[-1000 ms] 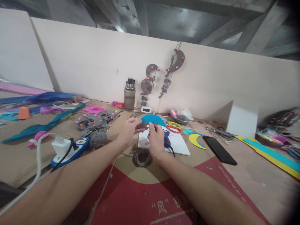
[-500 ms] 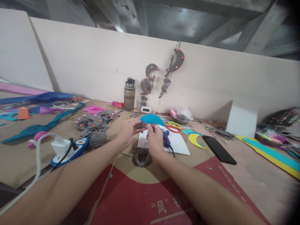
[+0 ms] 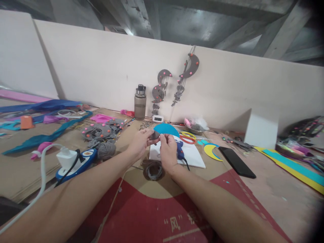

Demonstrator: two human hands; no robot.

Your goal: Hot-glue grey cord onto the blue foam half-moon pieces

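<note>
Between the fingers of my left hand is a small dark grey piece that looks like felt. My right hand is closed in a pinch at the right edge of this piece; what lies between its fingertips is too small to make out. Under the hands lies a white board, with a blue glue gun on it just right of my right hand. A coil of grey cord rests on the cardboard below. Behind the fingers shows a blue half-round sheet.
Scissors with red and yellow handles, a yellow crescent and a black phone lie to the right. Leftward are a grey yarn ball, decorated grey felt pieces and a blue power strip. A bottle stands behind.
The grey piece is turned slightly and shows a little more of its face. Both hands stay almost in place, still close together.
</note>
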